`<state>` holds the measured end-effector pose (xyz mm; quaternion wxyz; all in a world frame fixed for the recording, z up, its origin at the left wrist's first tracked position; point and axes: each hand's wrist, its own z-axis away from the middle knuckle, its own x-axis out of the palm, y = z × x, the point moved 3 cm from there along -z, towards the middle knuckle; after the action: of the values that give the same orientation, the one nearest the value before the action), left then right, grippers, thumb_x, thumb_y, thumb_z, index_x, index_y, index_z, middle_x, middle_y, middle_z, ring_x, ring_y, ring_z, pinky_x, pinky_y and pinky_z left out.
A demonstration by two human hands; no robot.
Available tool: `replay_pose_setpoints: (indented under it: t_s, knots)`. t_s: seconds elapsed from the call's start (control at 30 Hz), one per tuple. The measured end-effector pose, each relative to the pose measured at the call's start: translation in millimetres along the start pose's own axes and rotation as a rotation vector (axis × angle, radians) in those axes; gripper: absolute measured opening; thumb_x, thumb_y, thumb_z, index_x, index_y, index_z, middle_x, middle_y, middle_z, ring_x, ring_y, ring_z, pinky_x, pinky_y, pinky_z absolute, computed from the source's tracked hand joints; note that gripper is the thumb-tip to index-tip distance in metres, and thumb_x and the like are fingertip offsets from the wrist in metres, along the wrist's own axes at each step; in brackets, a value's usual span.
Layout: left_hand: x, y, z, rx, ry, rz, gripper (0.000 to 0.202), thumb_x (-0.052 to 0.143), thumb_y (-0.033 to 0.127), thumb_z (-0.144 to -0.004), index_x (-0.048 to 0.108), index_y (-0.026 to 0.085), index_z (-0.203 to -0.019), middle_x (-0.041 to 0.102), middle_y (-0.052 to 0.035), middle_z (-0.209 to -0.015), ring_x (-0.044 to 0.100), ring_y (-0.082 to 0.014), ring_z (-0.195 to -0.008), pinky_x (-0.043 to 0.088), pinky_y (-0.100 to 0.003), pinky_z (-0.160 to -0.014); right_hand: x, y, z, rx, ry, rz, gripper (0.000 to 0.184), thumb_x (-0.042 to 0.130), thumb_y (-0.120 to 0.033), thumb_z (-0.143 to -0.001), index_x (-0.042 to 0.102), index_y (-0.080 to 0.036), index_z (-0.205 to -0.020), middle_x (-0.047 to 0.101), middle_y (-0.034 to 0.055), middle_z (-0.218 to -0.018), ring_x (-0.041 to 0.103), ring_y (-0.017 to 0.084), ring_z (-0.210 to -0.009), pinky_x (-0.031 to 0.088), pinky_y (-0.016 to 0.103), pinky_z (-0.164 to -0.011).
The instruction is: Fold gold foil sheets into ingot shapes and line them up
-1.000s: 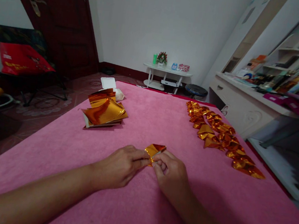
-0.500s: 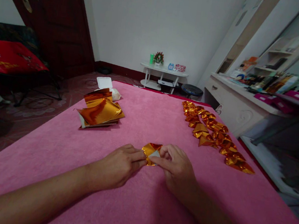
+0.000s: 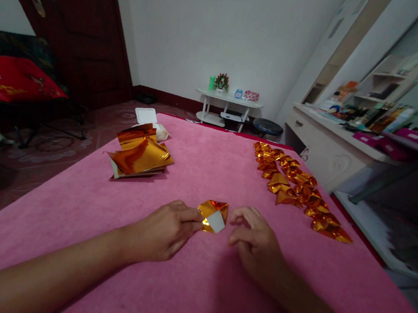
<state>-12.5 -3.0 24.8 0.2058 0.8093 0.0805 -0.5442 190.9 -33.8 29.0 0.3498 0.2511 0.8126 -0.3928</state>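
A small folded sheet of gold foil paper (image 3: 217, 221) lies on the pink cloth, its pale underside showing in the lower right part. At its left edge, the fingers of my left hand (image 3: 171, 229) grip and press it down; the fingertips are partly hidden. Just right of the sheet, my right hand (image 3: 257, 243) hovers apart from it, empty, with thumb and curled fingers spread. A loose stack of flat gold foil sheets (image 3: 142, 156) lies to the far left. Several folded gold foil pieces (image 3: 297, 180) are lined up in rows on the right.
The pink cloth (image 3: 207, 166) covers the table. A white open box (image 3: 146, 116) stands behind the foil stack. Beyond are a white side table (image 3: 231, 97), a dark round stool (image 3: 268, 127) and, to the right, a cluttered dresser (image 3: 333, 136). A red bag (image 3: 20, 80) rests on a chair at left.
My right hand has let go of the foil paper's right side and moved slightly right, its fingers now apart. My left hand has stayed on the left edge.
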Motion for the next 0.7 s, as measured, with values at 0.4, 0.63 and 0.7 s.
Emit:
replay_pose_setpoints:
  t_s: [0.4,0.63,0.7]
  knots:
    - [6.1,-22.5,-17.9,-0.069,0.05,0.316,0.019,0.049,0.023,-0.09,0.065,0.016,-0.082,0.068,-0.0055,-0.087,0.062,-0.015,-0.084,0.046,-0.026,-0.08,7.1,19.3,-13.6,0.225,-0.09,-0.103,0.014,0.058,-0.014,-0.079,0.068,-0.02,-0.071,0.063,0.0022,-0.074,0.056,0.016,-0.074,0.042,0.027,-0.069]
    - [13.9,-27.2,-19.8,-0.148,0.106,0.311,0.009,0.058,0.02,-0.085,0.064,0.017,-0.08,0.066,-0.0027,-0.081,0.061,-0.013,-0.078,0.045,-0.023,-0.073,14.8,29.6,-17.4,0.363,-0.046,-0.076,0.012,0.06,-0.008,-0.072,0.062,-0.019,-0.072,0.059,-0.0004,-0.074,0.055,0.013,-0.067,0.04,0.023,-0.06]
    - [13.3,-20.8,-18.6,-0.119,0.102,0.187,0.011,0.054,0.02,-0.088,0.064,0.017,-0.084,0.066,-0.0035,-0.083,0.06,-0.0135,-0.078,0.044,-0.026,-0.075,16.3,29.2,-18.5,0.322,-0.052,-0.038,0.011,0.059,-0.008,-0.074,0.061,-0.019,-0.071,0.058,-0.0001,-0.075,0.054,0.013,-0.069,0.04,0.024,-0.061]
